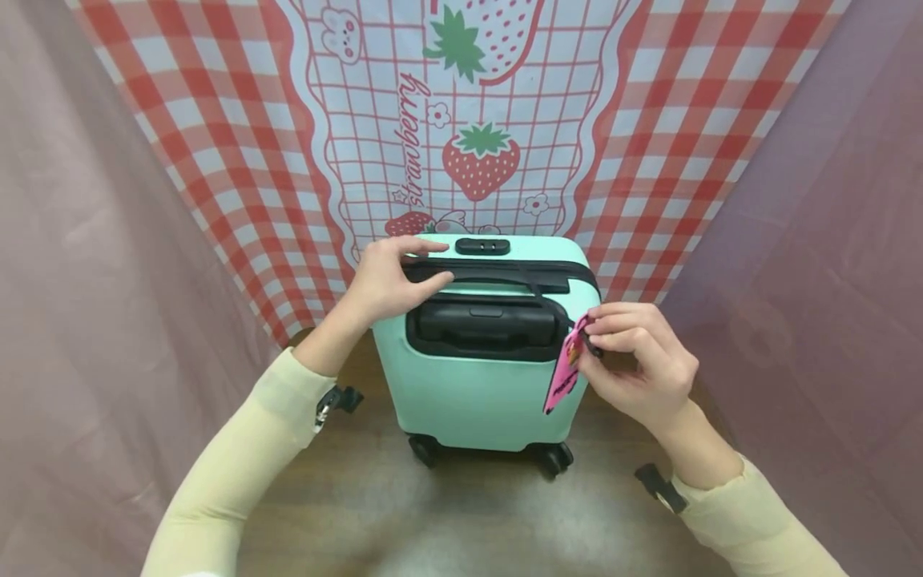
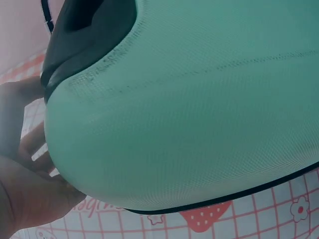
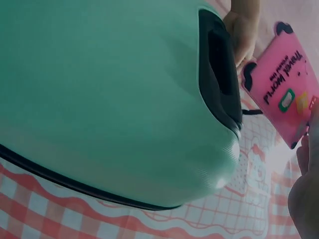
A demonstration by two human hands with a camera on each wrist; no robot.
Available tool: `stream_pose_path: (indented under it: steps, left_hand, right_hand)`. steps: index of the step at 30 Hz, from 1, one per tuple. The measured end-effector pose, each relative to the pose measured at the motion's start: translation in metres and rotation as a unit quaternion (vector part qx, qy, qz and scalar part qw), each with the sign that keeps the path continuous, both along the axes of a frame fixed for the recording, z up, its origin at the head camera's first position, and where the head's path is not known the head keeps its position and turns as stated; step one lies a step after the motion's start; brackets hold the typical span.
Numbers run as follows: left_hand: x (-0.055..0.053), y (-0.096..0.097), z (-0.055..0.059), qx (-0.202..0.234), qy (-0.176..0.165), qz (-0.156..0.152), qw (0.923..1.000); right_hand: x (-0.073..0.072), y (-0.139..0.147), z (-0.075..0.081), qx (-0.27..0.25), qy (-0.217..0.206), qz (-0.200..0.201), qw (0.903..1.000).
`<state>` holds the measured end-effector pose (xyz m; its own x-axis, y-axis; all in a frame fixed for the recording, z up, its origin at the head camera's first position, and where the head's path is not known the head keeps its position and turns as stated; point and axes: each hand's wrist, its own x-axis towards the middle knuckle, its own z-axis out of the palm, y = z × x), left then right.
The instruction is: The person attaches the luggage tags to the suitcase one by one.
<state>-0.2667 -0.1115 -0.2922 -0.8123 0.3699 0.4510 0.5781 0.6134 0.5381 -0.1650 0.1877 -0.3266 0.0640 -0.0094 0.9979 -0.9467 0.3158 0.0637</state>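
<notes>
A mint-green suitcase (image 1: pixel 476 405) stands upright on its black wheels. On its top, at the left end of the black carry handle (image 1: pixel 476 274), rests my left hand (image 1: pixel 385 276), thumb in front and fingers behind, fairly straight. With thumb and fingertips, my right hand (image 1: pixel 642 361) pinches a pink luggage tag (image 1: pixel 565 378) by its upper end, off the suitcase's front right corner. A thin black strap (image 1: pixel 546 300) runs from the carry handle to the tag, its end showing at my right fingers. The right wrist view shows the lettered face of the tag (image 3: pixel 281 82).
Into the suitcase's upper front is set a black recess with a telescopic handle (image 1: pixel 486 324). A black combination lock (image 1: pixel 483 246) sits on top. Behind hangs a red-and-white strawberry cloth (image 1: pixel 497 104); pinkish drapes (image 1: pixel 786 264) flank both sides. Below is a wooden floor (image 1: pixel 476 521).
</notes>
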Motion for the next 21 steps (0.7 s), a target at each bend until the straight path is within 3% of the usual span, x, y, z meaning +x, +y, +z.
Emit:
stream_pose_path:
  steps: [5,13,16,21]
  left_hand:
    - [-0.002,0.0,-0.004,-0.031,0.001,-0.011,0.9995]
    - [-0.004,0.0,-0.011,-0.023,0.014,-0.016,0.9995]
    - [-0.008,-0.001,-0.006,-0.03,0.0,-0.032,0.999]
    - [-0.021,0.003,0.012,-0.071,-0.039,-0.056,0.9951]
  right_hand:
    - [-0.004,0.001,-0.017,0.044,-0.004,0.024,0.9988]
    - [-0.014,0.002,-0.026,0.08,-0.063,-0.003,0.9948]
    - [-0.018,0.001,-0.026,0.098,-0.085,-0.025,0.9912]
    - [-0.022,0.001,-0.025,0.133,-0.114,-0.059,0.9827]
